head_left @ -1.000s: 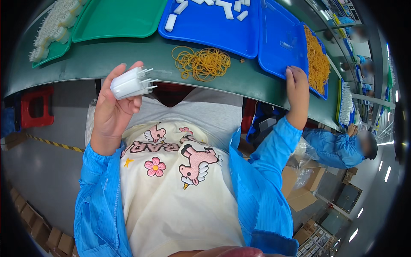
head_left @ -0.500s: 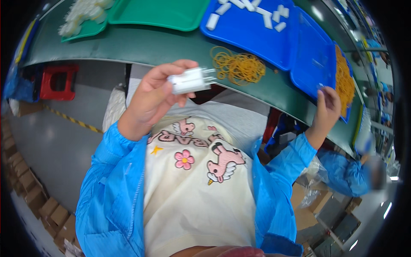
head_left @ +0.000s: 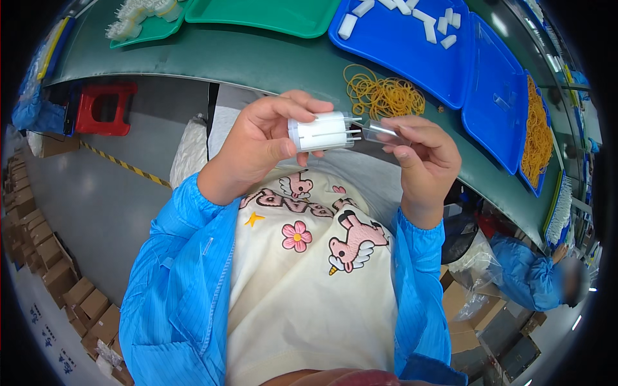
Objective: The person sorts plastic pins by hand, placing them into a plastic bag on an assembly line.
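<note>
My left hand (head_left: 261,132) is closed round a white cylindrical plastic part (head_left: 322,132) with several thin prongs pointing right. Between the thumb and fingers of my right hand (head_left: 426,154) is a small clear plastic piece (head_left: 384,133), its left end close to the prongs. Whether the two touch I cannot tell. Both hands are raised in front of my body, near the table edge. Just beyond them, a loose heap of yellow rubber bands (head_left: 386,96) lies on the green table (head_left: 270,67).
White blocks lie in a large blue tray (head_left: 405,61). Right of it, a smaller blue tray (head_left: 492,128) holds a few clear pieces, beside more rubber bands (head_left: 535,138). Green trays (head_left: 257,29) stand at the far left. A red stool (head_left: 106,109) is below; a person (head_left: 528,270) sits at right.
My right hand has come from the smaller blue tray to the white part, bringing a clear piece. My left hand still holds the white part, now slightly further right.
</note>
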